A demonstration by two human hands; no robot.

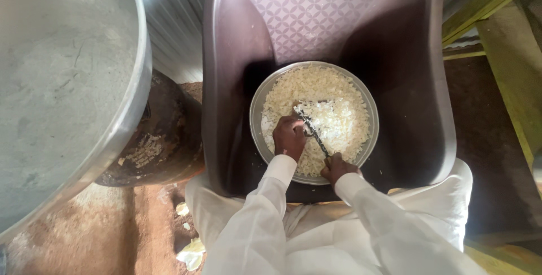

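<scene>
A round metal bowl is seen from above, set on the seat of a dark plastic chair whose backrest carries a pale lattice pattern. The bowl is filled nearly to its rim with small, pale, cream-white chopped pieces, heaped unevenly and lying thickest toward the far side of the bowl. A knife with a dark blade is held across the near half of the bowl, its tip flecked with white bits close to the bowl's middle.

The left hand is placed over the near-left part of the bowl, fingers curled down onto the pieces beside the knife tip; what exactly is pinched under them cannot be told. The right hand is closed around the knife handle at the bowl's near rim. Both arms are covered by white sleeves, and white cloth is draped over the lap just below the bowl.

To the left of the bowl, beyond the chair's edge, a large grey metal basin fills the corner, with a dark blackened pot beneath its rim. Reddish earth floor with pale scraps lies below and left of the bowl. Green-painted wooden beams stand to the right of the bowl.
</scene>
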